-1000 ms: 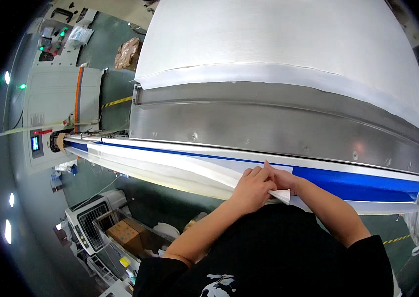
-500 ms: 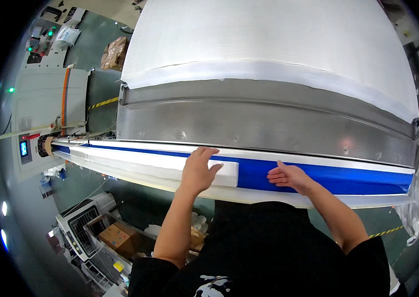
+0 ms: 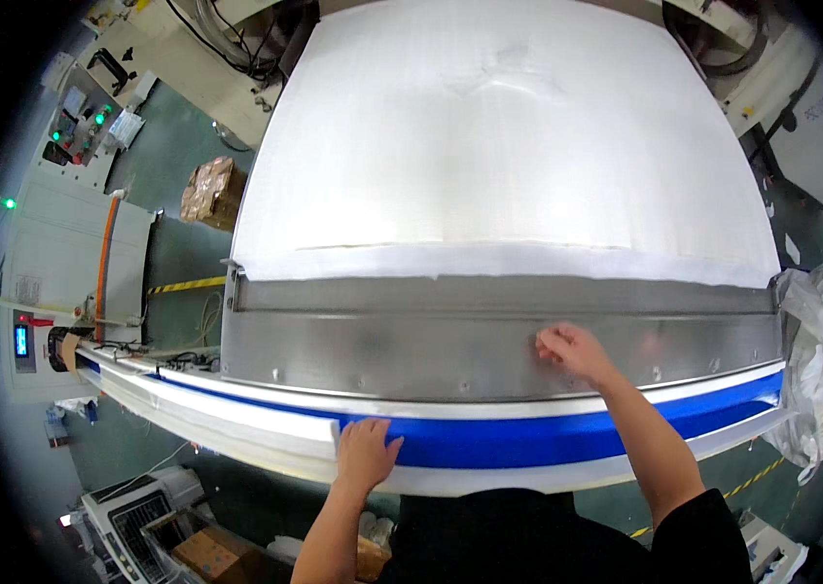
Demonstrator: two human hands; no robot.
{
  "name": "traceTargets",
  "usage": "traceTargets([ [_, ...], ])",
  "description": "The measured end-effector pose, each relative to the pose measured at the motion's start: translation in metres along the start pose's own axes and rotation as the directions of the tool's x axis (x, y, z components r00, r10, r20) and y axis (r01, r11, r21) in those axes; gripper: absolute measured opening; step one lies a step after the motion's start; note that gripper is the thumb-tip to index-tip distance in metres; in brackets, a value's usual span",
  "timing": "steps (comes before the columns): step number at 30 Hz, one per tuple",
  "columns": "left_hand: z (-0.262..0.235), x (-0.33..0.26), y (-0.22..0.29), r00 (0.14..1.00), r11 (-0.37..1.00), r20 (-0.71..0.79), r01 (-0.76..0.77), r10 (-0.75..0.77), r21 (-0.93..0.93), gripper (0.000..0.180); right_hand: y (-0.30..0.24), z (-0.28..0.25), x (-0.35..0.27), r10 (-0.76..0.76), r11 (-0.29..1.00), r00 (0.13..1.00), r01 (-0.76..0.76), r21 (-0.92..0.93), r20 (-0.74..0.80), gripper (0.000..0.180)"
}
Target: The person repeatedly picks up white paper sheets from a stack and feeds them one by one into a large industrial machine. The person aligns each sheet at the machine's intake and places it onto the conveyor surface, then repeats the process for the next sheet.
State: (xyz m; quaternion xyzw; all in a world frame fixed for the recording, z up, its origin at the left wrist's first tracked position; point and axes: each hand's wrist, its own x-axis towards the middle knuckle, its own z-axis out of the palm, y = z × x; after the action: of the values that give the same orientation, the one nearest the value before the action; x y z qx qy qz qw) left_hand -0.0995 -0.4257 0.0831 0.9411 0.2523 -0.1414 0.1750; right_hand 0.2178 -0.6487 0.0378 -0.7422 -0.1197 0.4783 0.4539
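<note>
Along the table's near edge, a narrow white strip (image 3: 236, 423) lies on a blue band (image 3: 528, 443). Left hand (image 3: 368, 453) presses flat, fingers spread, on the strip's end. Right hand (image 3: 572, 348), loosely curled, holding nothing, rests on the steel plate (image 3: 382, 341). White fabric sheet (image 3: 509, 146) covers the far side. Strip looks soft, light, floppy; probably best pinched at its end.

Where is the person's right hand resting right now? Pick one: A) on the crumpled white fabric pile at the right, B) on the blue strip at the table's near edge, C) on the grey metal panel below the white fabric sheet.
C: the right hand lies on the grey metal panel, above the blue strip, where the left hand presses.
</note>
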Motion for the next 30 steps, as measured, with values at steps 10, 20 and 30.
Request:
traceTargets([
  [10,-0.014,0.053,-0.052,0.956,0.964,-0.289,-0.022,-0.057,-0.263,0.030,-0.146,0.067,0.124,-0.304,0.916,0.948,0.265,-0.300,-0.090,0.021],
  [20,-0.018,0.161,-0.138,0.714,0.990,-0.687,0.080,-0.137,-0.115,0.036,-0.241,0.251,0.211,-0.593,0.507,0.743,0.645,-0.573,0.311,0.018],
  [30,-0.008,0.161,-0.143,0.734,0.973,-0.651,0.063,-0.195,-0.221,0.031,-0.285,0.335,0.286,-0.616,0.499,0.719,0.672,-0.547,0.322,0.016],
])
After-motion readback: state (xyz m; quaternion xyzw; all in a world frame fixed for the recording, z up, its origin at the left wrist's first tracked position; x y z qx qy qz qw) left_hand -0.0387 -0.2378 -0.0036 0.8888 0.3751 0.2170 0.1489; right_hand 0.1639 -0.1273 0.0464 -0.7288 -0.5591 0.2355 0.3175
